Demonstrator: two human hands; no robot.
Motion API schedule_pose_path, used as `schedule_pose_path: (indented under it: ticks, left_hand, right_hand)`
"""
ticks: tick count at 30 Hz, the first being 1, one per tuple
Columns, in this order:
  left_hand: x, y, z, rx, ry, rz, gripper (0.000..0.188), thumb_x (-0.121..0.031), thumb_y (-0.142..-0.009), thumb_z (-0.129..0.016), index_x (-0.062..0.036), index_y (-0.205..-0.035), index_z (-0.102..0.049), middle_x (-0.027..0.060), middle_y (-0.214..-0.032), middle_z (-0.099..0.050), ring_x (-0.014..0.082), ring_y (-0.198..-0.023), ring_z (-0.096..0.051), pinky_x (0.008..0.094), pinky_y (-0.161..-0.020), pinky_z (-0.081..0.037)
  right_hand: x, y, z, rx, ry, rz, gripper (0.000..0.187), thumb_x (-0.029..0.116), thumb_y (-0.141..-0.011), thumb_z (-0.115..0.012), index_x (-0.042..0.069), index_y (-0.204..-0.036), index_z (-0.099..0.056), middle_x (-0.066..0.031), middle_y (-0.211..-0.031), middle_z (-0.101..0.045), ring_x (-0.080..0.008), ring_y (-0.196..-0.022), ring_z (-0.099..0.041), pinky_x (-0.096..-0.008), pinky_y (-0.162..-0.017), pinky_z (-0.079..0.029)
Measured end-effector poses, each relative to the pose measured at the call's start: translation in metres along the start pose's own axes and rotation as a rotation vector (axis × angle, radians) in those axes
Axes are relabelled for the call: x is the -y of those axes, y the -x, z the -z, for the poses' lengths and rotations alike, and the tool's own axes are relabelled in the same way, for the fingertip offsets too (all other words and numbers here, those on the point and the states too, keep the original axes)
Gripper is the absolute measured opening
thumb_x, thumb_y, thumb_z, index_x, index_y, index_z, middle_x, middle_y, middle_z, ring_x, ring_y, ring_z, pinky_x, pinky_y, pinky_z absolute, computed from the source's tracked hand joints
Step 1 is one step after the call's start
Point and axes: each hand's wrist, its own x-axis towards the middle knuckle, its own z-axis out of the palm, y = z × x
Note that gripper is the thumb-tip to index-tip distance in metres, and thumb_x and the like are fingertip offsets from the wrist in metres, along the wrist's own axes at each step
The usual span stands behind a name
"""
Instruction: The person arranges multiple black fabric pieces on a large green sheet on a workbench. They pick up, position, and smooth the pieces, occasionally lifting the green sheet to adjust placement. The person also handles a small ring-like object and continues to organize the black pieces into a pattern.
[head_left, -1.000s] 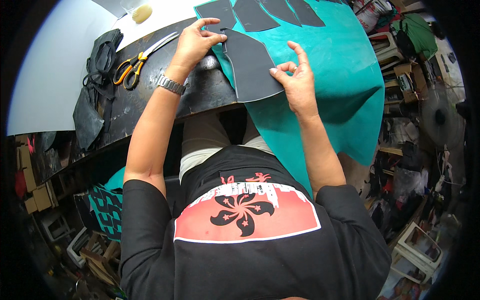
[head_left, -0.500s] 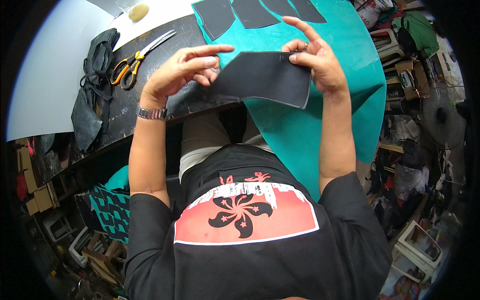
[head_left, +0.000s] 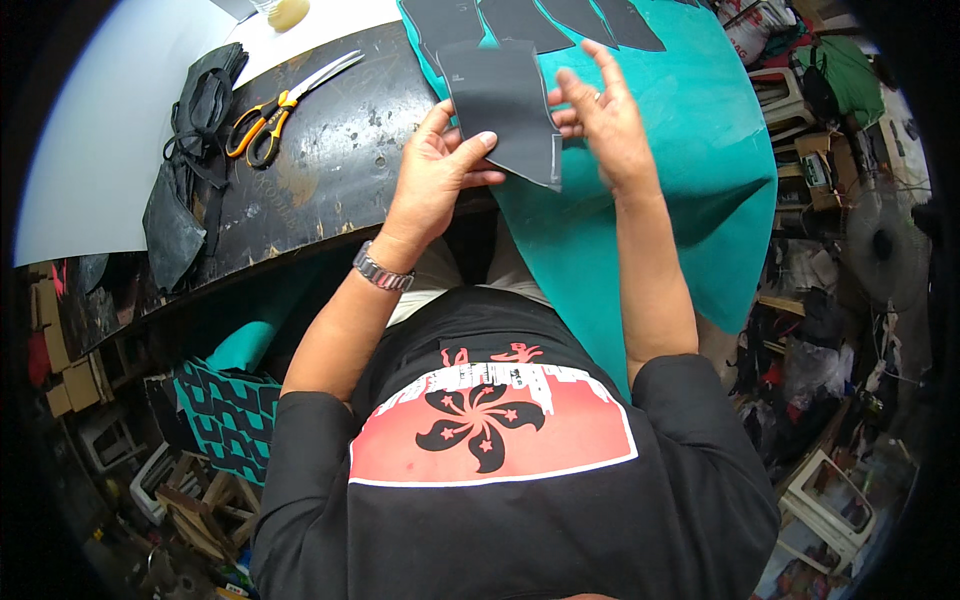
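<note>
A black sheet panel (head_left: 508, 105) with pale marked edges hangs over the table's near edge, its length running away from me. My left hand (head_left: 445, 160) grips its lower left side, thumb on top and fingers beneath. Just off its right edge is my right hand (head_left: 605, 125), fingers apart and slightly blurred, seemingly holding nothing. Beyond the panel, several similar black cut pieces (head_left: 630, 25) lie on a large teal sheet (head_left: 690, 130), which drapes over the table edge toward me.
Orange-and-black scissors (head_left: 275, 125) lie on the dark table (head_left: 335, 150) to the left, beside tied black strips (head_left: 195, 150). A container of yellowish stuff (head_left: 285, 12) stands at the back. At right are a fan (head_left: 885, 240) and clutter; patterned teal pieces (head_left: 228, 420) are below left.
The black panel has turned from lying crosswise to pointing away from me. My left hand has moved right and taken hold of it; my right hand has let go.
</note>
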Motion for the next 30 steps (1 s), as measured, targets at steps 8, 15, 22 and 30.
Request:
schedule_pose_path:
  ticks: [8,15,22,30]
  left_hand:
    - [0.010,0.008,-0.012,0.010,-0.135,0.013,0.052,-0.010,-0.096,-0.063,-0.0068,-0.142,-0.040,0.0106,-0.115,-0.065,0.0143,-0.094,-0.068,0.0271,-0.072,-0.061]
    - [-0.006,0.001,0.001,-0.005,-0.191,0.115,0.066,-0.045,-0.099,-0.056,-0.0044,-0.147,-0.036,0.0143,-0.135,-0.055,0.0218,-0.106,-0.067,0.0343,-0.087,-0.058]
    - [-0.003,0.000,0.001,-0.041,-0.054,0.145,0.068,-0.051,-0.101,-0.050,-0.0023,-0.146,-0.036,0.0173,-0.135,-0.054,0.0220,-0.114,-0.063,0.0376,-0.095,-0.053]
    - [-0.015,0.009,0.018,0.050,0.072,0.031,0.053,-0.004,-0.089,-0.070,-0.0016,-0.138,-0.050,0.0104,-0.120,-0.064,0.0148,-0.105,-0.065,0.0296,-0.088,-0.056]
  right_hand:
    - [-0.019,0.006,0.000,0.113,-0.084,0.089,0.079,-0.012,-0.082,-0.065,0.013,-0.151,-0.035,-0.0070,-0.091,-0.063,-0.0074,-0.080,-0.060,-0.0216,-0.072,-0.052]
    - [-0.006,0.012,0.000,0.148,-0.321,0.068,0.078,-0.013,-0.081,-0.064,0.011,-0.149,-0.039,-0.0045,-0.090,-0.062,-0.0067,-0.078,-0.059,-0.0199,-0.071,-0.051]
    - [0.020,0.026,0.014,0.357,-0.453,-0.018,0.072,-0.010,-0.080,-0.067,0.007,-0.146,-0.044,-0.0055,-0.091,-0.065,-0.0101,-0.083,-0.061,-0.0211,-0.080,-0.050]
    - [0.019,0.011,0.022,0.596,-0.226,-0.075,0.070,0.010,-0.089,-0.069,0.007,-0.151,-0.036,-0.0088,-0.099,-0.064,-0.0084,-0.088,-0.060,-0.0196,-0.083,-0.050]
